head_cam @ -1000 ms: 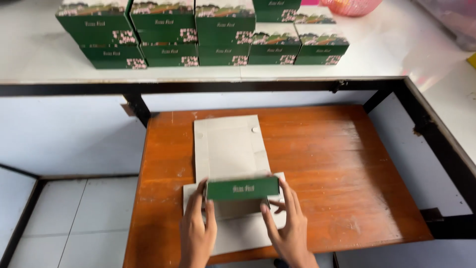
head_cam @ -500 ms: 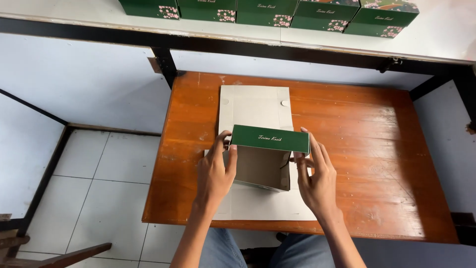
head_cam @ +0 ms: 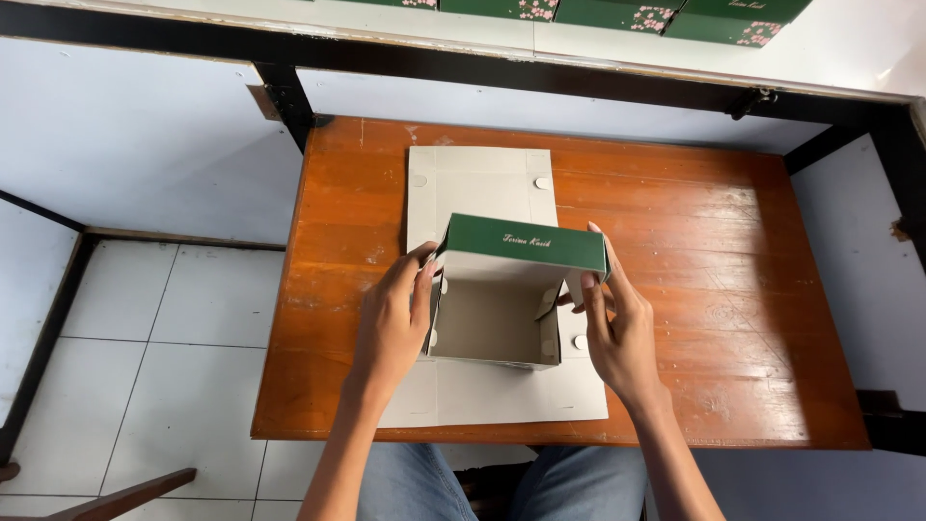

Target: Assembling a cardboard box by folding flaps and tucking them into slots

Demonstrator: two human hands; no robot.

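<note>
A green cardboard box (head_cam: 502, 294) with a plain grey inside stands half folded in the middle of a small wooden table (head_cam: 694, 289). Its open top faces me and its green side panel is raised at the back. My left hand (head_cam: 395, 314) presses the box's left wall with fingers and thumb. My right hand (head_cam: 617, 328) holds the right wall, fingertips at the upper right corner. Under the box lie flat grey cardboard blanks (head_cam: 477, 183), stretching away from me and toward the table's near edge.
Several finished green boxes (head_cam: 666, 14) with flower print stand on a white counter (head_cam: 849, 58) behind a black metal frame. White tiled floor (head_cam: 145, 347) lies to the left. My knees in jeans (head_cam: 482, 482) show under the table's near edge.
The box went from lying nearly flat to standing with its walls raised. Both hands shifted from its front edge to its left and right sides. The camera tilted downward.
</note>
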